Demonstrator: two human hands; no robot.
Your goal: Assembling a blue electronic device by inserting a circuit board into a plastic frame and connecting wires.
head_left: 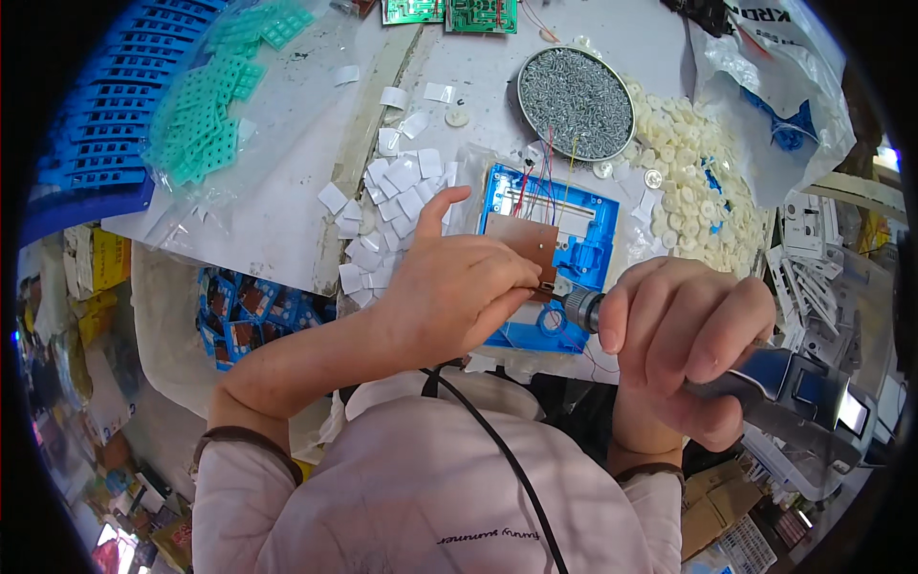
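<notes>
Powered screwdriver (798,407) slants, tip upper-left, toward brown board (521,241).

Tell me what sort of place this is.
Probably a small electronics assembly workshop: there's a brown board over an open blue housing, green circuit boards, and a round dish heaped with small metal parts.

I see a brightly lit tabletop (296,191), shiny reflections on the grey tool (765,385) (black corners aside), and seemingly blurred lower-left clutter (91,402).

The casing (587,256) is blue, the board (524,241) brown, the screwdriver (808,421) grey.
</notes>
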